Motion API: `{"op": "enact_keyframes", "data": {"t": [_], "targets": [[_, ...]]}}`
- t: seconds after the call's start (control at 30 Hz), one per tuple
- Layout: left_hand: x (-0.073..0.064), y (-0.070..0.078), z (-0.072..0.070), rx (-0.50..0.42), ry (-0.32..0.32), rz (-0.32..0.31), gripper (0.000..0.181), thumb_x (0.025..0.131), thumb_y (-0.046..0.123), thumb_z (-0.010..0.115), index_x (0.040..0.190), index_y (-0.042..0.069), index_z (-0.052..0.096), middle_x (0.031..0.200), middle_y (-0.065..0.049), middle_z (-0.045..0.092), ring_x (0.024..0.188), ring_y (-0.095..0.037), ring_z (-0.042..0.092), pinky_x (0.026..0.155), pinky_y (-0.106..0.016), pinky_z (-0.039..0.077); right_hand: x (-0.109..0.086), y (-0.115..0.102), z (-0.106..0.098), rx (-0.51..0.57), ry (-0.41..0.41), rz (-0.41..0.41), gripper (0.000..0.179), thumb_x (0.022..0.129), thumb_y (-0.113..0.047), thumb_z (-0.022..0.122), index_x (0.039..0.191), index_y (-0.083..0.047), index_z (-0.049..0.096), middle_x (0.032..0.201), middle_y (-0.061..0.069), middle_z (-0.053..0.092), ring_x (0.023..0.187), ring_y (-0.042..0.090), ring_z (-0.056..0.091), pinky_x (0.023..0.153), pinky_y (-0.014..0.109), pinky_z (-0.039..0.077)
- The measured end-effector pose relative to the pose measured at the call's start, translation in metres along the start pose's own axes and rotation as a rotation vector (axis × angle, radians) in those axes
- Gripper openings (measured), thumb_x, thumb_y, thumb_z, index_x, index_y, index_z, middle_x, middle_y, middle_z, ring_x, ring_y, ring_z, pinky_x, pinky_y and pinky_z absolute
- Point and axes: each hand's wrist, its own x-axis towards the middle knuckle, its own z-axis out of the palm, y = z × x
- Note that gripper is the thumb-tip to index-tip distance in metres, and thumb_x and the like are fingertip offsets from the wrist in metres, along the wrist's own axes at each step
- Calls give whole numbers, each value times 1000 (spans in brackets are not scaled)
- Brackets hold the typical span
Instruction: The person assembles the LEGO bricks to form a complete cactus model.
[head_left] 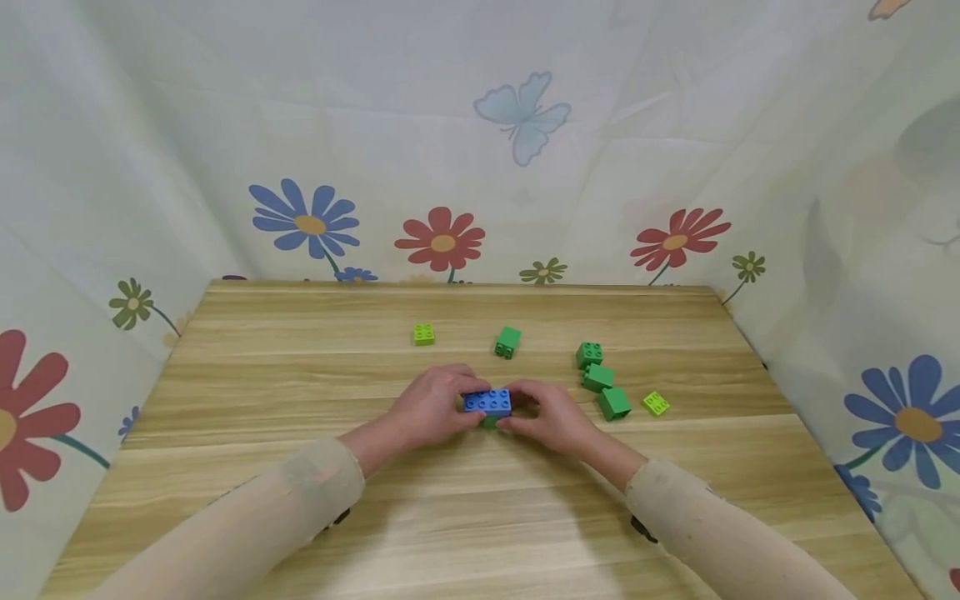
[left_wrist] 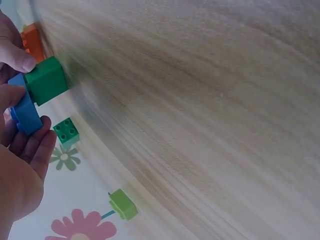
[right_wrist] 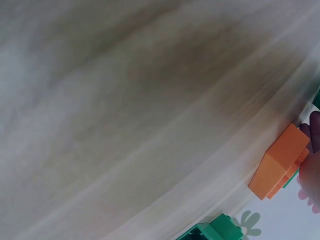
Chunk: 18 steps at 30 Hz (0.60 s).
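Low over the table's middle, a long blue brick (head_left: 487, 403) with studs up sits against a green brick (head_left: 490, 422). My left hand (head_left: 433, 406) pinches the blue brick from the left, thumb in front. From the other side, my right hand (head_left: 553, 417) holds the same pair, its thumb near the corner where blue and green meet. In the left wrist view, the blue brick (left_wrist: 27, 111) appears tilted with the green brick (left_wrist: 47, 80) beside it. Beneath the right hand (right_wrist: 311, 175) lies an orange brick (right_wrist: 280, 162), which the head view does not show.
Beyond the hands are a lime brick (head_left: 423, 335) and a green brick (head_left: 507, 342) on its side. To the right, several green bricks (head_left: 598, 377) form a loose row, with a flat lime brick (head_left: 656, 404) alongside. Flowered cloth (head_left: 360, 125) hangs around the wooden table (head_left: 300, 333).
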Motion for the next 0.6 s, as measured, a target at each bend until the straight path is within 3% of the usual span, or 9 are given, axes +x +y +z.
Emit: {"op": "enact_keyframes", "data": {"t": [0.6], "targets": [[-1, -5, 3, 33, 21, 51, 38, 95, 26, 84, 132, 18, 77, 120, 0, 72, 100, -16, 66, 92, -35, 58, 3, 1, -1, 19, -27, -5, 34, 93, -17, 86, 123, -8, 73, 115, 3, 78, 110, 17, 73, 105, 42, 56]]}}
